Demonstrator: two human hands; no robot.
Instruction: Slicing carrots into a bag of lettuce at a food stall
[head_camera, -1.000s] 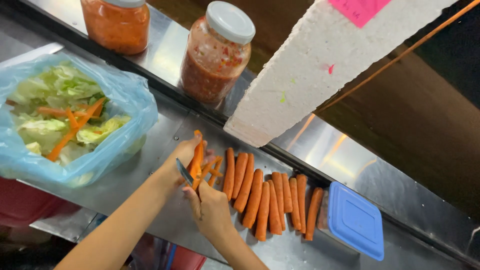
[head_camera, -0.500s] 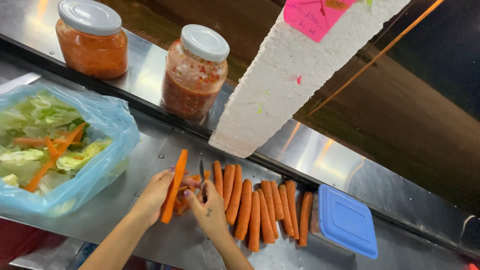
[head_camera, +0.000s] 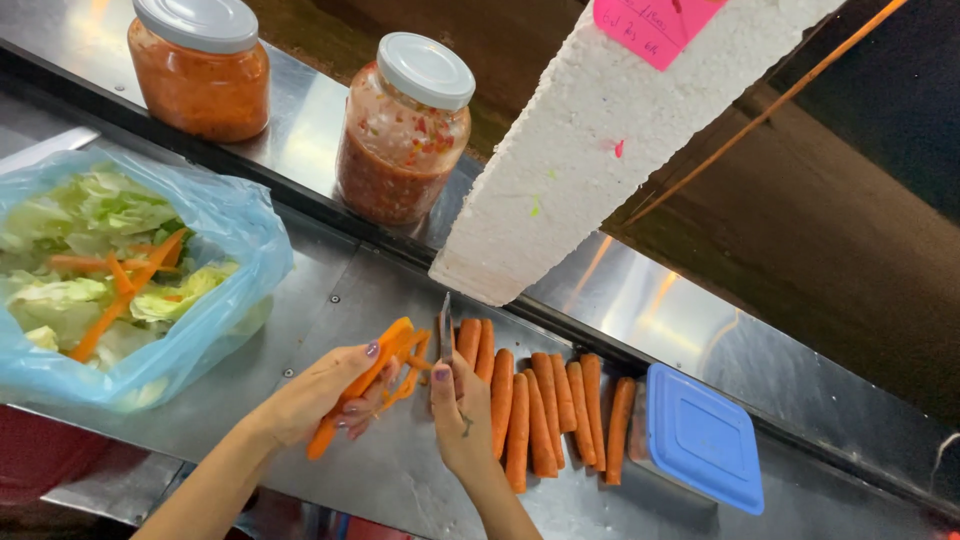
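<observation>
A food-stall prep counter: a steel worktop (head_camera: 330, 300); sauce jars (head_camera: 405, 130); a row of carrots (head_camera: 545, 405); bagged cabbage (head_camera: 90, 260).

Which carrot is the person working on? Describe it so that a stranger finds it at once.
On the steel counter, between the blue bag of cabbage and the row of whole carrots, the left hand holds one carrot. Unlike the row lying flat, it is lifted, tilted and bright orange.

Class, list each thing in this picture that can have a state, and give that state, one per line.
Left hand: holding a carrot.
Right hand: holding a knife, blade up.
Two jars: lids on.
Blue bag: open, holding lettuce and carrot strips.
Blue-lidded container: closed.
Carrot row: lying whole on the counter.
</observation>
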